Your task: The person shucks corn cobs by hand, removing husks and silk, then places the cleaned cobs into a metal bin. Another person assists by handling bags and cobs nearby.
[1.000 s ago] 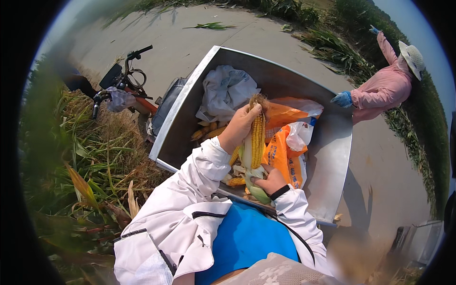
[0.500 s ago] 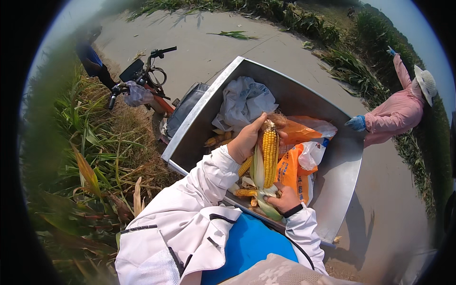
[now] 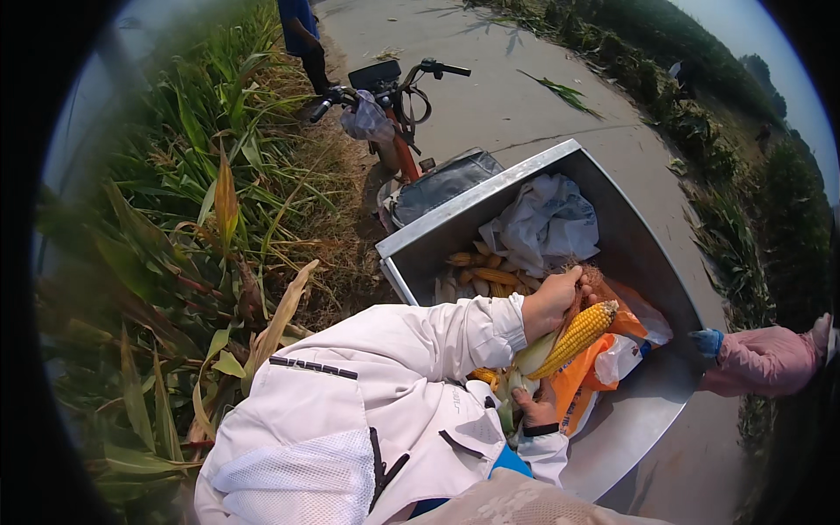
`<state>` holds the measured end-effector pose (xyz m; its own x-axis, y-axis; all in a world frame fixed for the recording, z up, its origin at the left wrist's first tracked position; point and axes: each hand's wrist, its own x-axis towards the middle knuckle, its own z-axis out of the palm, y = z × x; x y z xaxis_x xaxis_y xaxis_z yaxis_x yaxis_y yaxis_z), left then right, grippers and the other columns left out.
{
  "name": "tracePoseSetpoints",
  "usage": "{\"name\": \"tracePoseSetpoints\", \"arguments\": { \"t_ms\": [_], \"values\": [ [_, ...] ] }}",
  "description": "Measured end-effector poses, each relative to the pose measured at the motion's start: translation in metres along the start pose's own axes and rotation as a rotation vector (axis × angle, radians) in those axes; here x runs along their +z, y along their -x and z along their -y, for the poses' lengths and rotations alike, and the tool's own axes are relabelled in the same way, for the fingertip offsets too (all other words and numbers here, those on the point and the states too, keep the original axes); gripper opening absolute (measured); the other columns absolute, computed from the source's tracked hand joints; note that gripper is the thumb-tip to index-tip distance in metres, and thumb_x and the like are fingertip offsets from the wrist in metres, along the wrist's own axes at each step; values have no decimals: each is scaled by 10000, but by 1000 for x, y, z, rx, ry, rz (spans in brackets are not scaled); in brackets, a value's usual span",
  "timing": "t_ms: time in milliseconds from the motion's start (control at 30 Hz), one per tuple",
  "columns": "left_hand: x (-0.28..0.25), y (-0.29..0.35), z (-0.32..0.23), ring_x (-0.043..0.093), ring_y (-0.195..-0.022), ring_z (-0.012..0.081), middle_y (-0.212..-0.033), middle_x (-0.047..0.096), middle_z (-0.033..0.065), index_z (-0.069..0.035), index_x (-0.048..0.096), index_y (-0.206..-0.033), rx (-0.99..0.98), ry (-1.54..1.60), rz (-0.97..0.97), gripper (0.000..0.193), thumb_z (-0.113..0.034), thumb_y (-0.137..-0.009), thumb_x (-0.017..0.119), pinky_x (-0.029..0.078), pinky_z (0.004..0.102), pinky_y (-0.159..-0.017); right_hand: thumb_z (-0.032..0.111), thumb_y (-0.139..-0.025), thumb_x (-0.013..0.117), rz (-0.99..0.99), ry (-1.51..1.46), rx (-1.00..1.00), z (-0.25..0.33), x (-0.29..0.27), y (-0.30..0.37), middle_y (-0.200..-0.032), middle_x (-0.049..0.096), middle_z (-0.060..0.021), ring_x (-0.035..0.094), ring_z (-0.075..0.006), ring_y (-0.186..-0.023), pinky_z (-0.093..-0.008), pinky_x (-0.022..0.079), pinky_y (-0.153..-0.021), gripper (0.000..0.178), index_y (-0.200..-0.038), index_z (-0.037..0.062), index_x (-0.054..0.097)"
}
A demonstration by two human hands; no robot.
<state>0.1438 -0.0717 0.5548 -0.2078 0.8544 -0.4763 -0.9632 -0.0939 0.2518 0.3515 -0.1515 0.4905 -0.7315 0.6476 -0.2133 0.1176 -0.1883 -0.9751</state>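
An ear of corn (image 3: 577,337), its yellow kernels bared and its pale green husk partly peeled back, is held over a metal cargo bed. My left hand (image 3: 553,302) pinches the husk and brown silk beside the ear's tip. Lower down, my right hand (image 3: 536,407), with a dark band at the wrist, is closed round the husk at the ear's base; some of its fingers are hidden. Beneath my hands lies an orange and white printed sack (image 3: 584,372). Several bare yellow cobs (image 3: 497,276) rest in the bed by its left wall.
A crumpled white sack (image 3: 544,223) lies in the far part of the metal bed (image 3: 652,262). The bed joins a three-wheeler with handlebars (image 3: 394,96). A co-worker in pink (image 3: 752,360) rests a blue-gloved hand at the right rim. Another person (image 3: 302,39) stands far left. Corn stalks (image 3: 166,262) line the left.
My view has swung left, so the bed sits further right. The ear has tilted from upright toward the right, and my left hand has drawn the husk and silk off its tip.
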Motion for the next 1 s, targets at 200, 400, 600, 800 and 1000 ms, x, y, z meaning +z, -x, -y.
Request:
{"name": "tracePoseSetpoints", "arguments": {
  "t_ms": [200,400,600,800,1000],
  "values": [
    [-10,-2,-1,438,-591,101,-688,484,-31,-106,534,-890,189,-450,206,377,-435,-1061,463,417,237,-560,232,-868,768,-214,-327,-50,2,6,1,-1095,684,-86,658,-193,-948,-327,529,-851,457,-1212,-32,624],
    [-42,65,12,683,-901,263,-1020,706,180,50,607,-1202,119,-1506,603,530,-441,-1005,573,530,397,-834,258,-946,709,-358,-399,-172,29,-40,-19,-1085,691,-93,673,-185,-929,-312,548,-824,381,-1200,-14,631],
    [-47,74,38,655,-789,414,-843,653,246,26,615,-929,575,-2054,529,315,-283,-974,576,526,476,-716,372,-916,736,-11,-949,-197,28,-37,-32,-1242,620,-111,631,-240,-1128,-396,543,-985,621,-1364,22,484],
    [-56,76,42,593,-1068,398,-1040,647,219,63,581,-1087,764,-2166,641,325,-208,-907,588,466,517,-878,180,-876,783,-158,-1053,-78,23,-25,-36,-1194,634,-95,633,-243,-1101,-397,536,-992,526,-1313,42,526],
    [-60,94,16,394,-1377,385,-1451,448,264,117,419,-1421,252,-1795,974,653,-348,-990,575,328,457,-1142,37,-881,728,-523,-601,-214,24,-43,-23,-1051,677,-68,676,-178,-900,-342,567,-804,334,-1194,12,615]
  ]
}}
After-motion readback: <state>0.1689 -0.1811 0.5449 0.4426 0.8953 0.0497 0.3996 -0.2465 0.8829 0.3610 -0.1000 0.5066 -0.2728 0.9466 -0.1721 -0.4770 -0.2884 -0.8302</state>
